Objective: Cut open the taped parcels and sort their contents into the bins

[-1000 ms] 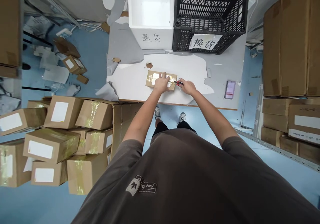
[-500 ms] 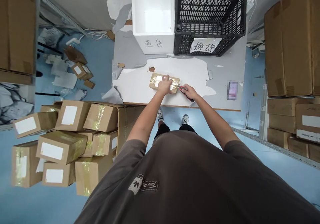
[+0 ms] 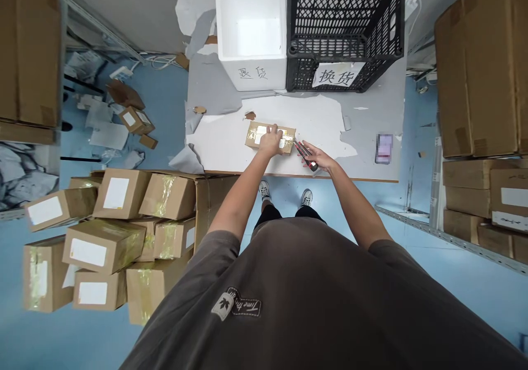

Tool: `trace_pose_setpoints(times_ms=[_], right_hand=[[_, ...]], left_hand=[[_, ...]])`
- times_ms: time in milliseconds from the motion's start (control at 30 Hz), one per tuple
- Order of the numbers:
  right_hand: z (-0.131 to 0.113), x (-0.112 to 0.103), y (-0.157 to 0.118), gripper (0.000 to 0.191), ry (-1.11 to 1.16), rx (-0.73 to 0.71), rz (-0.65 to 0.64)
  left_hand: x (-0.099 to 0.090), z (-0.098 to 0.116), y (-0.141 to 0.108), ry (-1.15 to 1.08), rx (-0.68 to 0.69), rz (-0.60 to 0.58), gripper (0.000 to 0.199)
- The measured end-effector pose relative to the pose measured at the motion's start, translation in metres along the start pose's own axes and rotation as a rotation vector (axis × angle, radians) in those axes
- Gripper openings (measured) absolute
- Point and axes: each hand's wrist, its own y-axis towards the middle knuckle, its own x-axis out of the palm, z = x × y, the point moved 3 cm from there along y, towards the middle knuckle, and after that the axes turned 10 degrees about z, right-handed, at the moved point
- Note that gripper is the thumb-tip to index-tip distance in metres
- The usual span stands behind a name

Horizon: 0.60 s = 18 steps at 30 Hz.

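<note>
A small taped cardboard box (image 3: pixel 251 133) with a white label lies on the white-covered worktable. My left hand (image 3: pixel 270 141) grips it from above, fingers over the top and thumb toward the right end. Just right of the box, my right hand (image 3: pixel 322 158) holds a red-and-black box cutter (image 3: pixel 307 158). Its fingers are loosened along the handle, and the tip points up-left at the box's right end. Whether the blade is out is too small to tell.
Behind the box stand a white bin (image 3: pixel 256 76) and a black plastic crate (image 3: pixel 346 76), both with handwritten characters. A phone-like item (image 3: pixel 384 149) lies on the right of the table. Several taped boxes (image 3: pixel 117 194) are piled at lower left. Shelves with cartons (image 3: pixel 478 73) stand at right.
My right hand has drawn slightly away to the right, with its fingers loosened, so more of the box cutter shows. My left hand and the box have hardly moved.
</note>
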Motion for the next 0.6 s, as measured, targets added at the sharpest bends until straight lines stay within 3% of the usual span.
trace_pose_setpoints(times_ms=[133,267,433,600], right_hand=[[0.001,-0.003,-0.015,0.065,0.092,-0.043,0.019],[0.001,-0.004,-0.023,0.06,0.119,-0.114,0.165],[0.006,0.007,-0.012,0.065,0.139,-0.189,0.274],[0.014,0.025,0.002,0.066,0.121,-0.113,0.281]], left_hand=[[0.002,-0.001,0.001,-0.019,-0.002,-0.016,0.107],[0.001,0.0,0.0,-0.038,0.0,-0.03,0.112],[0.0,0.001,-0.002,-0.045,-0.01,-0.034,0.117],[0.001,0.001,-0.001,-0.047,-0.022,-0.052,0.117]])
